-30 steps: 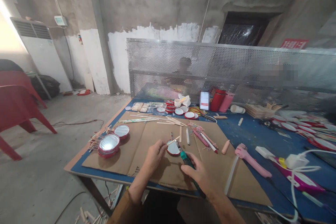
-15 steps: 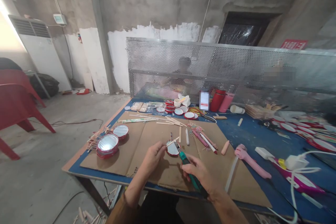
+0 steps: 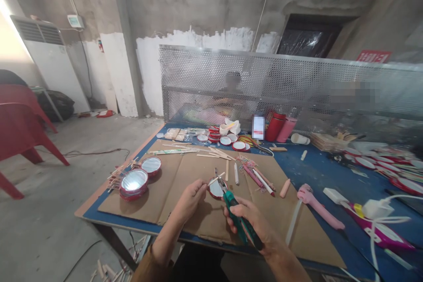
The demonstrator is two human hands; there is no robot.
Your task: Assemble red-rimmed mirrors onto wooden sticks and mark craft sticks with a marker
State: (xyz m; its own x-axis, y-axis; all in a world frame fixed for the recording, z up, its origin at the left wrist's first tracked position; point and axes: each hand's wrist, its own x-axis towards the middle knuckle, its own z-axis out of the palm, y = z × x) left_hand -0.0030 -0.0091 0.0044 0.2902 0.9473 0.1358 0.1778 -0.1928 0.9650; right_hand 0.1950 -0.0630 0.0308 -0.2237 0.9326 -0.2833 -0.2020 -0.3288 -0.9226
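Note:
My left hand [image 3: 191, 199] pinches one end of a thin wooden stick [image 3: 214, 181] above the cardboard. In my right hand [image 3: 254, 219] are pliers [image 3: 234, 206] with green and black handles, the fingers wrapped round the grips. The pliers' jaws reach the stick's far end; whether they touch it I cannot tell. Beneath the stick lies a small round red-rimmed disc [image 3: 216, 190] with a shiny face, partly covered by the pliers. Another loose flat stick [image 3: 227, 170] lies just beyond it.
Cardboard [image 3: 178, 176] covers the near table. Stacked round discs [image 3: 134, 181] stand at the left. Markers [image 3: 261, 180], a pink glue gun [image 3: 319, 207] and white cables [image 3: 375, 229] lie to the right. Bottles [image 3: 276, 127] and a phone [image 3: 258, 128] stand before the perforated metal screen [image 3: 205, 70].
The pliers have shifted slightly left and up, bringing their jaws nearer the stick. Their handles look further apart. My left hand keeps its pinch with little movement.

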